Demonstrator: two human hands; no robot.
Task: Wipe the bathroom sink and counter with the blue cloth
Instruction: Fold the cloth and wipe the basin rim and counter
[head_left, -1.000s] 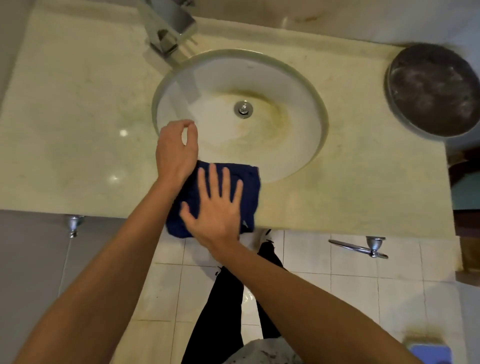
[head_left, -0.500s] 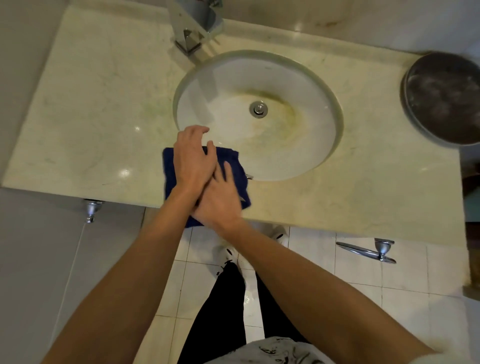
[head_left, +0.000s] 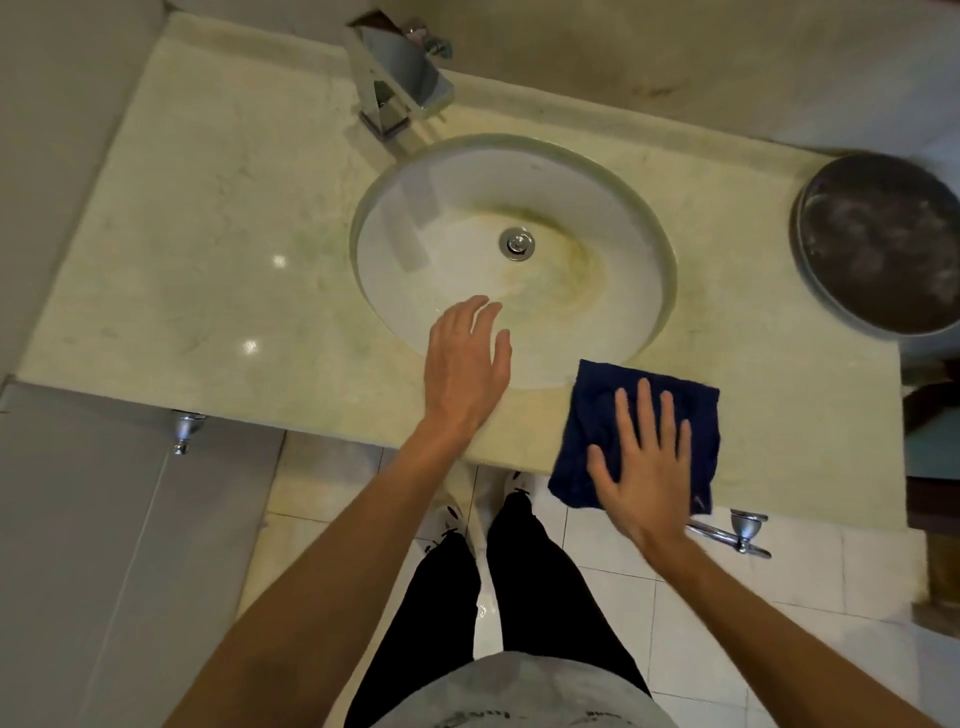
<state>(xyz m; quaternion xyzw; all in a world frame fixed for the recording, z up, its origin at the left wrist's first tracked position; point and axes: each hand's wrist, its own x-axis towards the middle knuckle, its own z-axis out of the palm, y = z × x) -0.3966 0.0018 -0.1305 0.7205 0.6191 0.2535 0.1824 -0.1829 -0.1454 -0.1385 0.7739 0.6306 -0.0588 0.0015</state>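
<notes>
Your right hand (head_left: 641, 462) lies flat on the blue cloth (head_left: 636, 431), fingers straight and spread, pressing it rather than clutching it. The cloth sits on the near strip of the desk (head_left: 208, 260), just right of the sink (head_left: 511, 260), with its near edge hanging over the front lip. Your left hand (head_left: 465, 364) hovers over the sink's near rim, released, fingers relaxed and holding nothing.

Risks from here, as I judge them:
- With so much cloth past the lip, a stroke pulled toward you could drag it off onto the floor, since a flat palm has no hold on it.
- A sweep to the far right could bump the round dark pan (head_left: 883, 244) sitting at the desk's end.
- The yellow-brown stain around the drain (head_left: 517, 244) looks untouched; light flat pressure may only smear it.

What you cannot read well: the faucet (head_left: 400, 88) is cut off at the top, the pan runs off the right edge, and your palm hides the folds of the cloth under it. Whether the left hand touches the rim or floats above it I cannot tell.
</notes>
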